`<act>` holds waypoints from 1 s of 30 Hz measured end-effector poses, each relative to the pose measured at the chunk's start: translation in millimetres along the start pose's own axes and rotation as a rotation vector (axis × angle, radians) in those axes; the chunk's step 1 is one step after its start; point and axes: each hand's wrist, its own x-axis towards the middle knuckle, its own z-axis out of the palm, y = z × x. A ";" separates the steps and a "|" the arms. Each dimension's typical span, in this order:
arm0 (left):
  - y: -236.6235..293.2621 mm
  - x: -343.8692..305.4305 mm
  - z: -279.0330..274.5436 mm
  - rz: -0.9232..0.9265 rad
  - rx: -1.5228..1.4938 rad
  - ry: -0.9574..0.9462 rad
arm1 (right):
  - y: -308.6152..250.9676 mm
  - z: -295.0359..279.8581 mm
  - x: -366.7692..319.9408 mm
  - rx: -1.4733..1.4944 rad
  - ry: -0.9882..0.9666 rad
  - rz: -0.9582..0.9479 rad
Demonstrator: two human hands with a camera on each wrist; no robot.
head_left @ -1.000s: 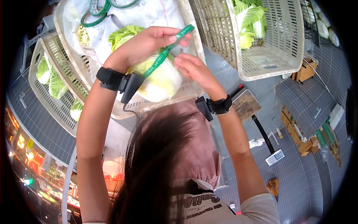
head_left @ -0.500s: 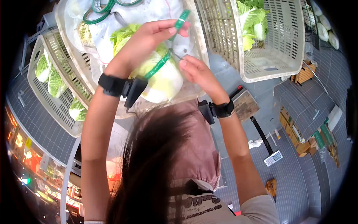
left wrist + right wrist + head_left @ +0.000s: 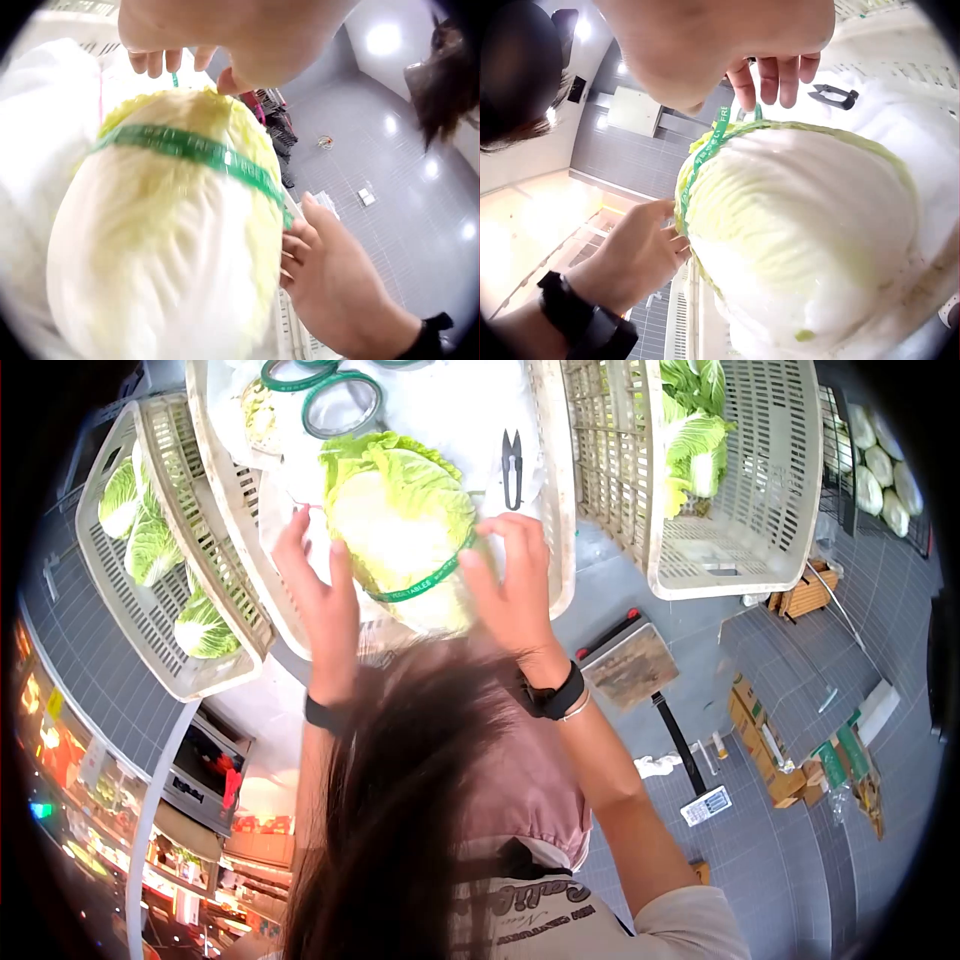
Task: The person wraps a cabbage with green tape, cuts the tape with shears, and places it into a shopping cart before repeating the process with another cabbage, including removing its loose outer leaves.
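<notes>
A Chinese cabbage (image 3: 400, 510) lies in the crate before me, a printed green tape band (image 3: 425, 585) around it; the left wrist view shows the band (image 3: 191, 146) crossing its pale leaves. My left hand (image 3: 325, 600) is at the cabbage's left side, fingers extended and spread. At its right side my right hand (image 3: 515, 585) has loosely bent fingers near the band. In the right wrist view, a tape end (image 3: 723, 120) sticks up below that hand (image 3: 727, 45). Neither hand grips anything; whether fingertips touch the leaves is hard to tell. Black snips (image 3: 512, 470) lie on the white cloth.
Green tape rolls (image 3: 342, 405) lie at the crate's far side. Crates holding cabbages stand left (image 3: 215, 685) and right (image 3: 735, 590). The near crate's rim (image 3: 565, 550) runs beside my right hand. A scale (image 3: 630, 665) stands on the floor to the right.
My left hand let go of the tape and moved left and down. The snips from my right hand now lie on the cloth. Both hands are apart, either side of the cabbage.
</notes>
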 end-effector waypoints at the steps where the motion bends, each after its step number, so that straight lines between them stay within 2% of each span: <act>1: -4.1 -18.2 2.1 -0.073 -0.040 0.004 | -1.5 1.4 -3.3 0.042 -0.029 0.011; 5: -25.5 -78.2 27.4 -0.315 -0.302 0.076 | 0.9 5.7 -10.6 0.122 -0.057 0.027; 6: -28.9 -82.4 33.0 -0.300 -0.390 0.071 | -0.1 4.4 -9.6 0.162 -0.070 0.041; 8: -35.9 -95.3 36.7 -0.152 -0.304 -0.043 | -4.0 -2.3 -13.3 0.233 -0.100 0.082; 11: -16.3 -94.0 41.4 -0.227 -0.324 -0.088 | -13.3 -12.6 -15.5 0.266 -0.110 -0.007; 14: -16.4 -89.2 44.1 -0.298 -0.436 -0.115 | -15.5 -9.5 -18.7 0.359 -0.078 0.148; 21: -13.5 -94.2 53.0 -0.327 -0.434 -0.053 | 10.8 10.4 -16.1 0.237 -0.016 0.164; 23: -6.3 -91.2 47.5 -0.362 -0.518 -0.049 | 13.7 13.0 -14.7 0.245 0.000 0.162; 28: -10.8 -77.6 40.8 -0.328 -0.558 -0.096 | 39.9 18.2 -9.9 0.359 -0.092 0.333; 30: -14.3 -67.6 36.6 -0.391 -0.553 -0.111 | 40.1 18.6 -5.3 0.468 -0.175 0.456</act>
